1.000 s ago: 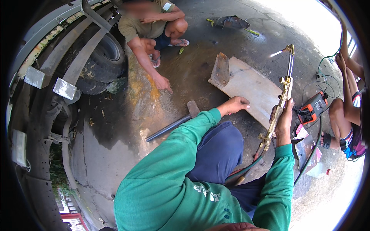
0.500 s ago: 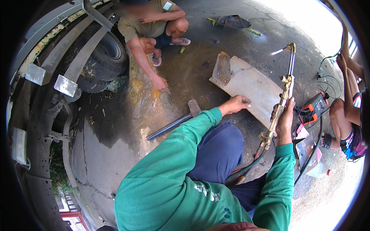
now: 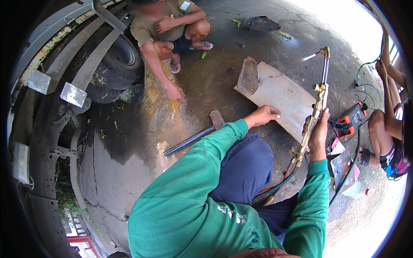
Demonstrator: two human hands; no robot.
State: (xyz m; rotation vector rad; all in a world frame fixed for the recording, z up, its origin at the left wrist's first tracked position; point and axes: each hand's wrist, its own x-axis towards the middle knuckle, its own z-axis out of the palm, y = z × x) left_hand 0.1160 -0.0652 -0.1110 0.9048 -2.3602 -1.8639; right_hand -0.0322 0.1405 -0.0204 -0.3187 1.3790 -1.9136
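My right hand (image 3: 317,133) is wrapped round a brass cutting torch (image 3: 319,96), held upright with its hoses running down past my knee. A short white flame (image 3: 309,57) comes sideways from the bent tip. My left hand (image 3: 266,116) is closed in a pinch over the near edge of a rusty flat steel plate (image 3: 288,101); what is between the fingertips, if anything, is too small to make out. A smaller rusty bracket (image 3: 248,75) lies on the plate's far left end. A hammer (image 3: 189,140) with a dark pipe handle lies left of my left forearm.
A squatting co-worker (image 3: 167,30) points down at the ground. Another person (image 3: 387,124) at the right holds a green cord beside an orange machine (image 3: 348,121). A truck's wheel (image 3: 116,64) and chassis fill the left. Scrap metal (image 3: 260,23) lies at the back.
The torch tip has risen slightly and drifted a little right. The co-worker's pointing hand has shifted slightly left. My hands have barely moved.
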